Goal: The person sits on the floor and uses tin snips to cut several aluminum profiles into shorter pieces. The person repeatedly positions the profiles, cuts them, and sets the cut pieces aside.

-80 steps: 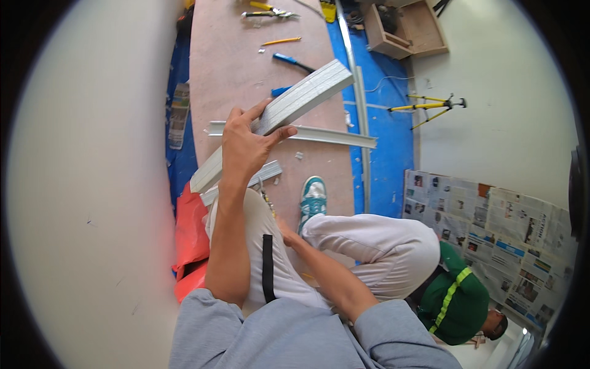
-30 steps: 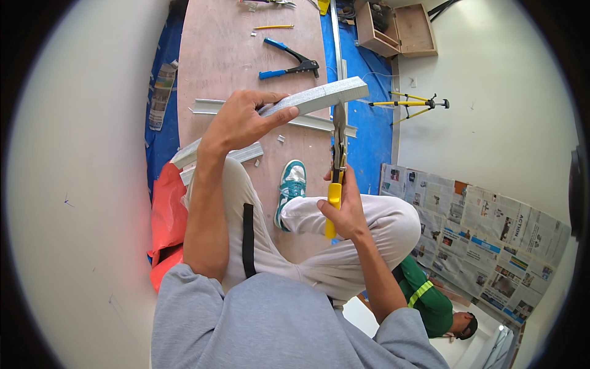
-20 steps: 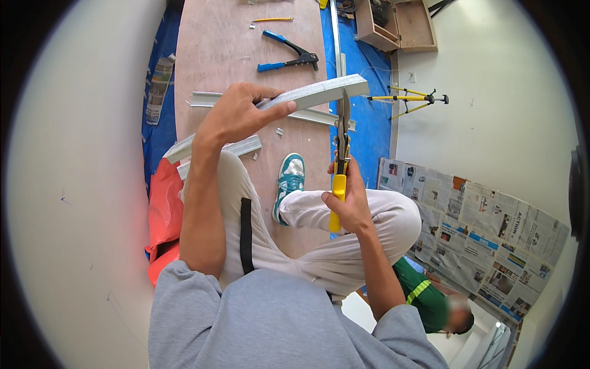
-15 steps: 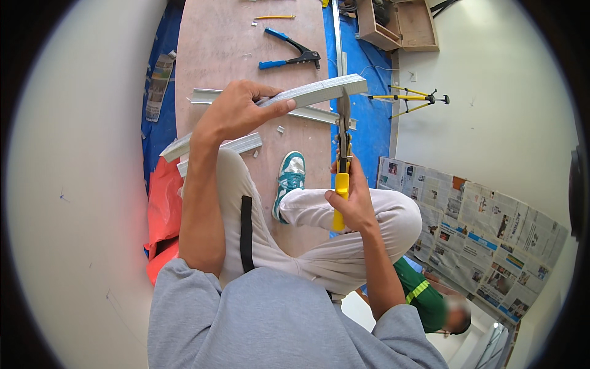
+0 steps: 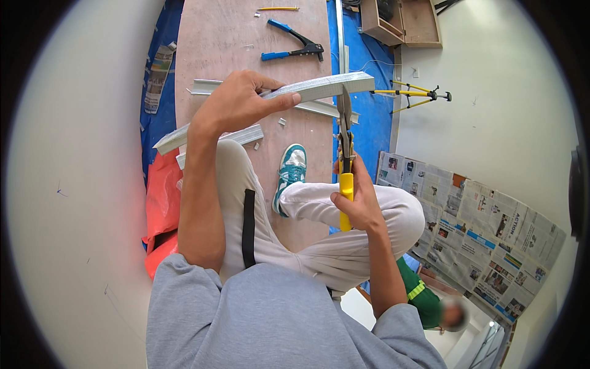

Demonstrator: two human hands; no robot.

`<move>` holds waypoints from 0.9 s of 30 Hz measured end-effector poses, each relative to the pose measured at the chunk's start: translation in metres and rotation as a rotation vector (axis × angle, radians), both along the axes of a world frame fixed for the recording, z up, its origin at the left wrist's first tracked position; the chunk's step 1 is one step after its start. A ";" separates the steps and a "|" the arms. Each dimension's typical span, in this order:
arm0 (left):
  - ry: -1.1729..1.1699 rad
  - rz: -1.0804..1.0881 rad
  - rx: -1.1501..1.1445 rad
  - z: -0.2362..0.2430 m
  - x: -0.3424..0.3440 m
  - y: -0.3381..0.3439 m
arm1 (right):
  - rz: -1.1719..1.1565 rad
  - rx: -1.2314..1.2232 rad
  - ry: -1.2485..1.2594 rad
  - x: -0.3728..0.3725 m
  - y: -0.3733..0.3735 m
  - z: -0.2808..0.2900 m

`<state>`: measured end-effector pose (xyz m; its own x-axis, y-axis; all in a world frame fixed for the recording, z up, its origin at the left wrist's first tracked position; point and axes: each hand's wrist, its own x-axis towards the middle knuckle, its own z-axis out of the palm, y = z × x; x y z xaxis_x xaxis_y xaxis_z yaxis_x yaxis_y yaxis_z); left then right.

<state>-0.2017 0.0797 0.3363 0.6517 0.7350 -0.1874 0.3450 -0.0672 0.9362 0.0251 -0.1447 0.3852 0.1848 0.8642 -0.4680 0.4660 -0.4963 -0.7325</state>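
Note:
A long galvanised metal stud [image 5: 326, 86] is gripped in my left hand [image 5: 243, 101], thumb on the near side and fingers over the top. It slants up to the right, its other end [image 5: 171, 140] showing past my left forearm. My right hand [image 5: 361, 200] is closed round the yellow handles of tin snips [image 5: 346, 190]. The blades point away from me and meet the stud's near edge close to its right end; whether they bite into the metal I cannot tell.
On the wooden board [image 5: 215, 37] lie a blue-handled hand riveter [image 5: 295, 46], a yellow pencil [image 5: 278, 8], more metal channels [image 5: 322, 108] and small offcuts. A yellow tripod [image 5: 415, 92] and an open wooden box [image 5: 384, 24] stand at the right. A person in green [image 5: 421, 301] is behind, lower right.
The view has shifted slightly. Both hands keep their holds, and the snips' blades stay at the stud's near edge with little visible movement.

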 end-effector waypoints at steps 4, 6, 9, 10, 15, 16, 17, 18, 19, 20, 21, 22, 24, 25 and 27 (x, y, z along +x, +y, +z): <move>0.015 -0.004 -0.041 0.002 -0.002 0.000 | 0.003 0.001 0.004 0.000 0.000 0.000; 0.015 0.003 -0.037 0.001 -0.003 -0.001 | -0.009 -0.005 0.020 -0.001 0.001 0.001; -0.009 0.004 -0.028 -0.003 -0.002 -0.001 | -0.042 -0.018 0.070 -0.004 0.002 0.004; -0.020 0.003 -0.023 -0.004 -0.002 0.000 | -0.051 -0.023 0.089 -0.005 0.002 0.005; 0.011 0.001 -0.034 -0.005 -0.004 0.001 | -0.053 -0.010 0.110 -0.006 0.004 0.006; 0.022 0.002 -0.038 -0.006 -0.004 0.001 | -0.051 -0.009 0.113 -0.006 0.004 0.005; 0.012 0.003 -0.039 -0.006 -0.004 0.001 | -0.050 -0.010 0.111 -0.005 0.004 0.005; 0.003 0.004 -0.040 -0.006 -0.004 0.001 | -0.044 -0.004 0.116 -0.005 0.005 0.004; -0.006 0.004 -0.041 -0.007 -0.004 0.001 | -0.039 0.000 0.118 -0.004 0.005 0.004; -0.003 0.002 -0.038 -0.007 -0.003 0.001 | -0.040 0.003 0.116 -0.004 0.005 0.004; -0.001 0.000 -0.035 -0.008 -0.003 0.000 | -0.037 -0.005 0.106 -0.004 0.005 0.004; 0.001 -0.001 -0.031 -0.009 -0.003 0.000 | -0.039 -0.014 0.093 -0.004 0.005 0.004; 0.000 -0.003 -0.028 -0.010 -0.003 0.000 | -0.041 -0.021 0.076 -0.004 0.004 0.004; -0.001 -0.004 -0.027 -0.010 -0.003 0.000 | -0.043 -0.018 0.071 -0.004 0.004 0.003; 0.005 -0.002 -0.026 -0.011 -0.004 0.000 | -0.046 -0.021 0.063 -0.004 0.004 0.002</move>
<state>-0.2053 0.0797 0.3255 0.6518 0.7289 -0.2096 0.3499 -0.0438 0.9358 0.0214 -0.1409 0.3875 0.1940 0.8453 -0.4979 0.3959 -0.5318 -0.7487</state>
